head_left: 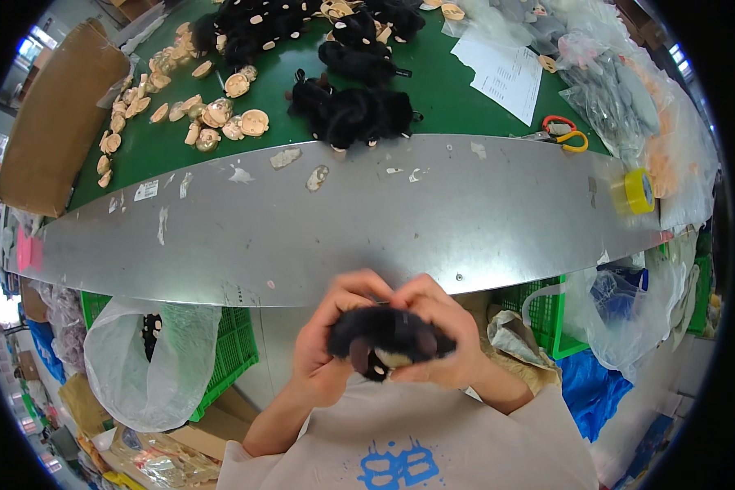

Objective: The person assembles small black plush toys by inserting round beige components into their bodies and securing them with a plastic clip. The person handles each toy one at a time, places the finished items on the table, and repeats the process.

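Between both hands, close to my body and just off the table's near edge, is a small black plush toy point(371, 325) with brown ear-like flaps and a beige patch. My left hand point(317, 347) wraps round its left side, and my right hand point(456, 333) grips its right side. The fingertips of both hands meet along its upper edge; what they pinch there is hidden. More black plush toys point(359, 114) lie on the green tabletop beyond the metal strip. Beige plastic shell pieces point(254, 122) are scattered to their left.
A bare metal strip point(367, 220) edges the green table. Scissors point(567, 135), a printed sheet point(502, 77), yellow tape point(639, 192) and plastic bags point(612, 98) lie at right. A cardboard box point(53, 122) stands far left. Green crates point(229, 351) and a lined bag point(151, 384) sit below.
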Motion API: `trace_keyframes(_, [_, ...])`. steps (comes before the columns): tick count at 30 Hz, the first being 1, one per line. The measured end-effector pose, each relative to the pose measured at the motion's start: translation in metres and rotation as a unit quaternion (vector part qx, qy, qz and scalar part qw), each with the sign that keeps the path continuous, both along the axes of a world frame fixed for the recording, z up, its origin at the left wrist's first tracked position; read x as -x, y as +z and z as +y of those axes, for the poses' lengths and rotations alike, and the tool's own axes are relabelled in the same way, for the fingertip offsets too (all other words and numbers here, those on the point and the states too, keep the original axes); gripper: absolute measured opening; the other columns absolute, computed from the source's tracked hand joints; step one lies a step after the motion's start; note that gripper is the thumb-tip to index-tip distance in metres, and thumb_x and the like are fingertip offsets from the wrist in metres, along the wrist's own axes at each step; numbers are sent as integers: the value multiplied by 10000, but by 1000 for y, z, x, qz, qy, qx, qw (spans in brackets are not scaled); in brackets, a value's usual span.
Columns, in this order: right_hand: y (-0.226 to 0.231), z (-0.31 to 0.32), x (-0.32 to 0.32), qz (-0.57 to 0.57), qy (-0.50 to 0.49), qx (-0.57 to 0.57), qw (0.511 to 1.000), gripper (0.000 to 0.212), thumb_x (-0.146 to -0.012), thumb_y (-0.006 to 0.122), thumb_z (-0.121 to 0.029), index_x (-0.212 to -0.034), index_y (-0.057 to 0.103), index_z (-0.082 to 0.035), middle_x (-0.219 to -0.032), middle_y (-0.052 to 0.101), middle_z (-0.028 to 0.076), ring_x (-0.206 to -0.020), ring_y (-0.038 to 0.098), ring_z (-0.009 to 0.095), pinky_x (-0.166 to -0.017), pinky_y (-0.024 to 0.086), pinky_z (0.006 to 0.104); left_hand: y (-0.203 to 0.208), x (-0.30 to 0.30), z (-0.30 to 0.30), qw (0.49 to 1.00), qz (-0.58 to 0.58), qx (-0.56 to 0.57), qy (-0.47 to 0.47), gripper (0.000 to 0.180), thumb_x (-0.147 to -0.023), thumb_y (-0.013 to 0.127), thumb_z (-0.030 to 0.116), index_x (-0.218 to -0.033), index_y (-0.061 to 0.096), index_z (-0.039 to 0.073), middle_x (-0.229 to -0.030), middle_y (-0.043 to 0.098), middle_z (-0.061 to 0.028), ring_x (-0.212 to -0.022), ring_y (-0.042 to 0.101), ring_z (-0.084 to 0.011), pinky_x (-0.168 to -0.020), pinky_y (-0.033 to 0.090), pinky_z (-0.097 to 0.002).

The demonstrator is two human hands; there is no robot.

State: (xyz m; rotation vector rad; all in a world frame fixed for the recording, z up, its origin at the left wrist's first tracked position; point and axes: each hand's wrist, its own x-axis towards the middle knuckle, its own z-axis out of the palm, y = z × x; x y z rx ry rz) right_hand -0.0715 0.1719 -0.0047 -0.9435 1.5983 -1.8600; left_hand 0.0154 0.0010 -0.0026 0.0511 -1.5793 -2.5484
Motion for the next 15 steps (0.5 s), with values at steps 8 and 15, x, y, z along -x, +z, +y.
trace_keyframes(8, [18,3,-15,250,-76,48,964,225,-654,744,-13,-798,571,-25,-754,569,107,-556,539,239,-467,421,298,1,0,-17,982,109,116,-102,214,-812,599,-27,-1015,557,27,-1144,449,-130,-1010,477,-233,-906,423,-354])
trace_keyframes(15, [20,7,-27,299,-49,85,949,222,-543,670,-39,-680,494,-36,-657,408,52,-495,437,195,-407,330,284,-7,-17,-21,955,141,207,-161,252,-771,729,14,-981,594,45,-1127,528,-133,-1066,546,-272,-870,458,-354])
